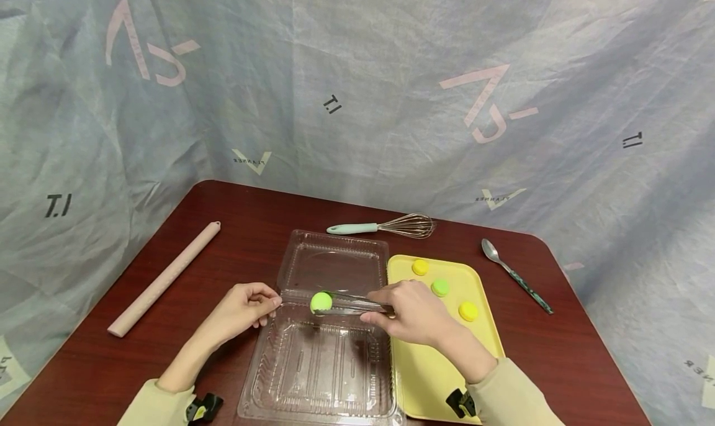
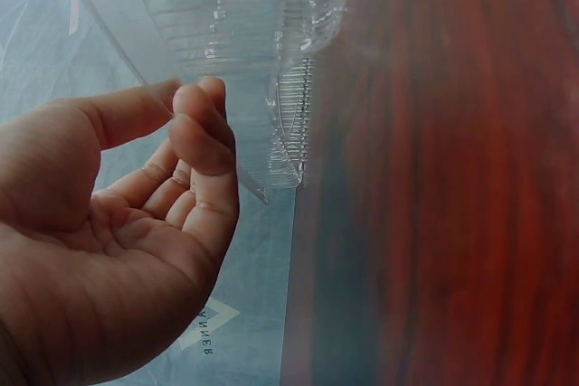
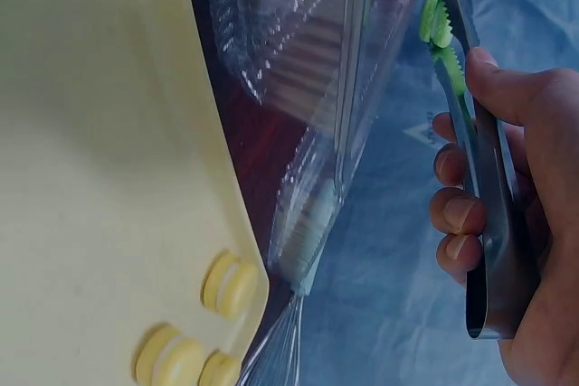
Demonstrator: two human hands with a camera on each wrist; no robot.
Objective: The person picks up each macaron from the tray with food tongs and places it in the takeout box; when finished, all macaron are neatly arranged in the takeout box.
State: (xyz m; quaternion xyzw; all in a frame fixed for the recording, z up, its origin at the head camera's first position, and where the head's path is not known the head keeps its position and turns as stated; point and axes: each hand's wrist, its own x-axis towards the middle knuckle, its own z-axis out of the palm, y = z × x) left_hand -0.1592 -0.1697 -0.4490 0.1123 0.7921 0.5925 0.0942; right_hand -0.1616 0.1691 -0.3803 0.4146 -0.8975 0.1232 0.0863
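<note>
R grip: tongs midair, L pinching container edge.

Green macaron (between metal tongs)

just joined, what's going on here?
A person's right hand holds metal tongs that grip a green macaron above an open clear plastic container, near the fold between its two halves. The left hand pinches the container's left edge by that fold. No macarons show inside it yet; two yellow macarons and another green one sit on the yellow tray. A whisk, rolling pin and spoon lie around them, untouched.
</note>
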